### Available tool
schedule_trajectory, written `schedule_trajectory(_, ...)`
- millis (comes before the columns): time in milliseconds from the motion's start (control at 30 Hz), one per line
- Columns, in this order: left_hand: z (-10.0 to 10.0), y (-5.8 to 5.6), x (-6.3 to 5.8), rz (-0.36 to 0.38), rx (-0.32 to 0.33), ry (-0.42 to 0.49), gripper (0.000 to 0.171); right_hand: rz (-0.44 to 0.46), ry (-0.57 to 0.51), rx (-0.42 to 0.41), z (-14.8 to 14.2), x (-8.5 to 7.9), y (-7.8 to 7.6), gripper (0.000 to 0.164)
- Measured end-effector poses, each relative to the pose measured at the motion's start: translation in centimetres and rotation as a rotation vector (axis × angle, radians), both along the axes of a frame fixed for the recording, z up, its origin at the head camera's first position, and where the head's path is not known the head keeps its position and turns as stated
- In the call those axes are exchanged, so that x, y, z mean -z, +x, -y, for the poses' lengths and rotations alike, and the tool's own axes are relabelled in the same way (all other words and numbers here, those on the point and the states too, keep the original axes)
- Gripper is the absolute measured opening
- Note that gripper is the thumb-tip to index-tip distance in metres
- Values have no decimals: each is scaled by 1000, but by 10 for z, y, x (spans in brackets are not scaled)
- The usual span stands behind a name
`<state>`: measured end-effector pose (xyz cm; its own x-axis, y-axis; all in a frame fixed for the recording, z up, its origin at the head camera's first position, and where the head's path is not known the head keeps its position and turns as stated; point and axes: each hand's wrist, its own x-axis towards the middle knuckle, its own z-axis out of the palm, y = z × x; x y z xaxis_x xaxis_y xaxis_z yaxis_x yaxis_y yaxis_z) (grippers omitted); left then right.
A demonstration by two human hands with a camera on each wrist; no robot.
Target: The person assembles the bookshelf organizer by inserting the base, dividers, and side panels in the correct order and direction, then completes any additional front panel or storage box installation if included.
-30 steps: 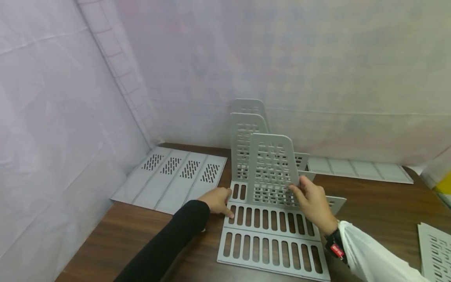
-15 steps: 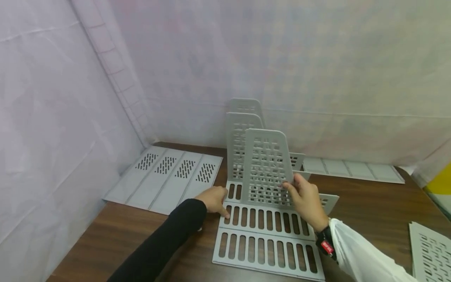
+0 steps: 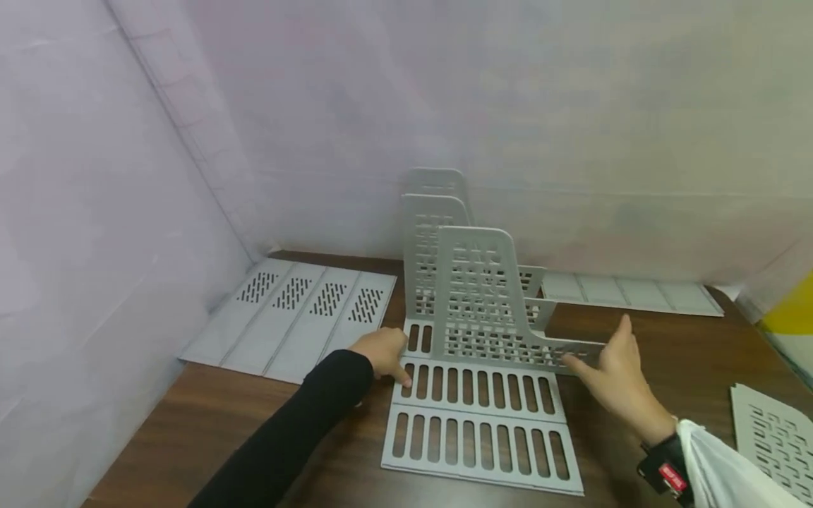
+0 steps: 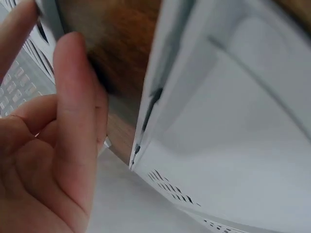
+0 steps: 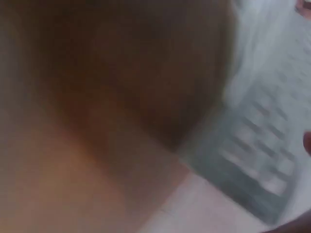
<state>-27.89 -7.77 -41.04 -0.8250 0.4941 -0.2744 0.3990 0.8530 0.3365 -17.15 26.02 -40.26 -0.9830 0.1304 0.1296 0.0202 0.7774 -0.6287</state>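
A grey slotted base panel [image 3: 478,416] lies flat on the wooden table. Across its back part stand several grey perforated L-shaped divider panels, the front divider [image 3: 480,303] nearest me, upright with a tall left side and a low right arm. My left hand [image 3: 379,353] rests at the base's left edge, thumb over the end slots; in the left wrist view its fingers [image 4: 75,82] lie beside the panel edge. My right hand [image 3: 617,377] has its thumb and fingers spread, the thumb overlapping the low arm's right end. The right wrist view is blurred, with a perforated divider [image 5: 257,145] at right.
A ribbed light-grey sheet [image 3: 286,317] with diagonal slots lies at the left. Another ribbed panel [image 3: 635,293] lies along the back right. Slotted grey panels [image 3: 771,430] are stacked at the right edge. Pale cloth [image 3: 508,106] hangs behind the table.
My right hand has released the front divider's tall edge and moved right and down to its low arm. The left hand has stayed at the base's left edge.
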Motion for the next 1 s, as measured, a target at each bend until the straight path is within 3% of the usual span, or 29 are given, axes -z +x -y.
schedule_trajectory(100,7,2,-3,1,-8,-3,40,224,-55,-5,-1,18,1,130)
schedule_trajectory(200,9,2,-3,6,-6,8,40,333,-26,-26,3,27,1,136)
schedule_trajectory(400,5,3,-3,1,-9,18,39,350,110,6,7,28,-1,131)
schedule_trajectory(667,3,4,-1,-22,-7,-23,39,364,128,63,12,25,0,91)
schedule_trajectory(1000,-1,5,-2,-41,11,-13,40,298,151,85,12,27,6,91)
